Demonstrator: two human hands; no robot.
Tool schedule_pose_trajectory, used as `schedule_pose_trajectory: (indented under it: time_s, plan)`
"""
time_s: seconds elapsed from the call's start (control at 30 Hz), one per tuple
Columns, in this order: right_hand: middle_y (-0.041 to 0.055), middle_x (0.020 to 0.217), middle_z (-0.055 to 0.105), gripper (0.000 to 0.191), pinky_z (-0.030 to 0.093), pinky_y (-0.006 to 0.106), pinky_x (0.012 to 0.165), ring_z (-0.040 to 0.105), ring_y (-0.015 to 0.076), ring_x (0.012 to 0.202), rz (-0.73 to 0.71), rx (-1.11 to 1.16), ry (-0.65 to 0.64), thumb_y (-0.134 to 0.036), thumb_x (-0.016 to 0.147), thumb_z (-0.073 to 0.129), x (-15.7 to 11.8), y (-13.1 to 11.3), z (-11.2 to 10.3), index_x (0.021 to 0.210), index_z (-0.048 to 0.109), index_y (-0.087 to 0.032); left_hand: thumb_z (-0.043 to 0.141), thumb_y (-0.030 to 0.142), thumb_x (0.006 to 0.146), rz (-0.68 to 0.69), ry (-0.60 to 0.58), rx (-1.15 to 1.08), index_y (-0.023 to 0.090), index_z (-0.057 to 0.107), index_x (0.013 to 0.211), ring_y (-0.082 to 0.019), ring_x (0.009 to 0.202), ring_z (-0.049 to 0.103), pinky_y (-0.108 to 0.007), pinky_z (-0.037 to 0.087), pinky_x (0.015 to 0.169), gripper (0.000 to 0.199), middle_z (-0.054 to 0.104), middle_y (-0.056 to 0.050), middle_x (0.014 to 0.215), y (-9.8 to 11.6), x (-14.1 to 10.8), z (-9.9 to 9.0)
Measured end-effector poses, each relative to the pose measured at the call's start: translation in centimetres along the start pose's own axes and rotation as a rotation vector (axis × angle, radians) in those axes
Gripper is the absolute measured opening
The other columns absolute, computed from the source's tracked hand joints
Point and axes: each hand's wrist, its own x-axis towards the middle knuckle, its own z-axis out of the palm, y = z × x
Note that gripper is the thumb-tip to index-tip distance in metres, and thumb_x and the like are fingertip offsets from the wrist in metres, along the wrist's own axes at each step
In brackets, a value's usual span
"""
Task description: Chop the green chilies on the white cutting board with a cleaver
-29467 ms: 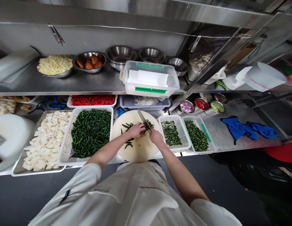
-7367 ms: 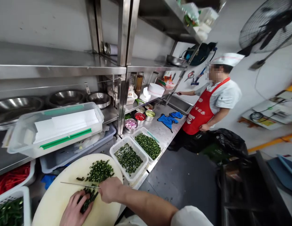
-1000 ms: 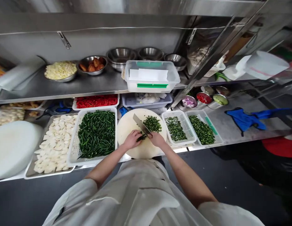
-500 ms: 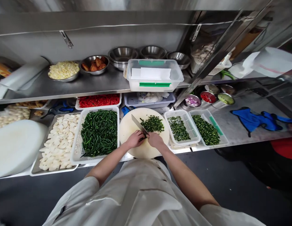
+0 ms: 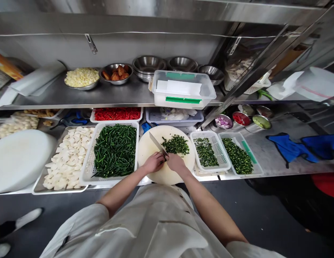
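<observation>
My right hand (image 5: 175, 162) is closed round the handle of a kitchen knife (image 5: 157, 142), whose blade points up and to the left over a round white cutting board (image 5: 147, 143). Close against the blade, my left hand (image 5: 154, 162) has its fingers curled down on green chilies, mostly hidden under the fingertips. A pile of chopped green chilies (image 5: 176, 144) lies on the board, right of the blade. Left of the board stands a white basket (image 5: 86, 168) of whole green chilies (image 5: 115, 150).
Right of the board are a basket (image 5: 225, 165) and a clear tub (image 5: 259, 168) with chopped greens. At left stand a tray of white slices (image 5: 68, 161) and a thick round block (image 5: 20, 161). A shelf (image 5: 107, 98) with bowls overhangs the back.
The view has shifted slightly, and a person's feet now show at lower left. Both my hands stay at the knife on the board, with only a slight movement.
</observation>
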Motion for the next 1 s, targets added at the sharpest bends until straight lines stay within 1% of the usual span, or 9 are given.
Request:
schedule_pose_trajectory:
  time_s: [0.1, 0.17, 0.3, 0.47, 0.57, 0.7, 0.8, 0.87, 1.0]
  plan:
    - [0.0196, 0.125, 0.076, 0.039, 0.051, 0.033, 0.092, 0.073, 0.0282, 0.116, 0.006, -0.023, 0.022, -0.035, 0.112, 0.040, -0.1, 0.2, 0.6, 0.130, 0.068, -0.015, 0.056, 0.027, 0.103, -0.009, 0.014, 0.012, 0.020, 0.069, 0.108, -0.025, 0.106, 0.058, -0.039, 0.049, 0.097, 0.016, 0.066, -0.011, 0.108, 0.3, -0.4, 0.2]
    - [0.0194, 0.126, 0.076, 0.039, 0.050, 0.033, 0.092, 0.073, 0.0276, 0.116, 0.005, -0.037, 0.016, -0.035, 0.113, 0.039, -0.1, 0.4, 0.9, 0.131, 0.068, -0.015, 0.058, 0.027, 0.102, -0.002, 0.012, 0.021, 0.019, 0.069, 0.109, -0.026, 0.107, 0.058, -0.039, 0.049, 0.098, 0.015, 0.066, -0.011, 0.108, 0.5, -0.6, 0.3]
    - [0.0209, 0.125, 0.076, 0.041, 0.048, 0.033, 0.092, 0.072, 0.0284, 0.116, -0.057, -0.081, 0.016, -0.036, 0.113, 0.039, 0.4, 0.8, 1.4, 0.125, 0.070, -0.014, 0.057, 0.026, 0.102, -0.013, 0.019, 0.022, 0.019, 0.068, 0.106, -0.025, 0.104, 0.059, -0.039, 0.048, 0.098, 0.014, 0.066, -0.011, 0.107, 0.9, -0.9, 0.3]
    - [0.0206, 0.125, 0.076, 0.039, 0.047, 0.034, 0.091, 0.073, 0.0293, 0.114, -0.073, -0.097, -0.003, -0.031, 0.113, 0.039, 0.9, 0.9, 1.8, 0.128, 0.070, -0.013, 0.058, 0.026, 0.100, -0.025, 0.045, 0.080, 0.017, 0.068, 0.104, -0.024, 0.098, 0.059, -0.038, 0.049, 0.095, 0.014, 0.068, -0.011, 0.104, 1.4, -1.2, 0.4]
    - [0.0200, 0.125, 0.076, 0.039, 0.047, 0.033, 0.090, 0.073, 0.0290, 0.113, -0.114, -0.083, -0.011, -0.032, 0.113, 0.040, 0.8, 1.0, 2.1, 0.127, 0.071, -0.014, 0.059, 0.023, 0.097, -0.029, 0.049, 0.115, 0.018, 0.067, 0.102, -0.024, 0.098, 0.060, -0.037, 0.048, 0.094, 0.011, 0.068, -0.010, 0.103, 1.4, -1.6, 0.7]
    - [0.0203, 0.125, 0.076, 0.042, 0.048, 0.033, 0.090, 0.074, 0.0278, 0.110, -0.139, -0.112, -0.010, -0.028, 0.112, 0.036, 0.9, 1.8, 2.9, 0.128, 0.071, -0.013, 0.064, 0.026, 0.095, -0.046, 0.057, 0.136, 0.019, 0.067, 0.103, -0.023, 0.096, 0.061, -0.036, 0.049, 0.091, 0.011, 0.069, -0.008, 0.100, 1.1, -2.1, 1.4]
    - [0.0194, 0.122, 0.077, 0.045, 0.048, 0.033, 0.089, 0.074, 0.0279, 0.109, -0.198, -0.128, -0.021, -0.029, 0.112, 0.033, 1.5, 2.5, 3.4, 0.125, 0.073, -0.013, 0.065, 0.027, 0.095, -0.019, 0.056, 0.181, 0.020, 0.067, 0.103, -0.023, 0.100, 0.061, -0.037, 0.049, 0.094, 0.011, 0.070, -0.009, 0.105, 1.0, -2.3, 1.8]
    - [0.0194, 0.122, 0.077, 0.047, 0.049, 0.033, 0.088, 0.074, 0.0283, 0.109, -0.237, -0.136, -0.028, -0.031, 0.112, 0.031, 2.0, 2.9, 3.8, 0.124, 0.074, -0.014, 0.064, 0.027, 0.096, -0.033, 0.069, 0.212, 0.020, 0.067, 0.101, -0.023, 0.100, 0.062, -0.036, 0.050, 0.093, 0.009, 0.070, -0.009, 0.106, 1.0, -2.5, 2.0]
    - [0.0202, 0.119, 0.078, 0.050, 0.050, 0.033, 0.087, 0.075, 0.0279, 0.108, -0.208, -0.162, -0.050, -0.030, 0.112, 0.029, 2.2, 2.8, 4.3, 0.125, 0.075, -0.013, 0.065, 0.027, 0.095, -0.047, 0.094, 0.225, 0.022, 0.067, 0.097, -0.023, 0.095, 0.063, -0.036, 0.052, 0.088, 0.006, 0.070, -0.009, 0.101, 1.1, -2.8, 2.0]
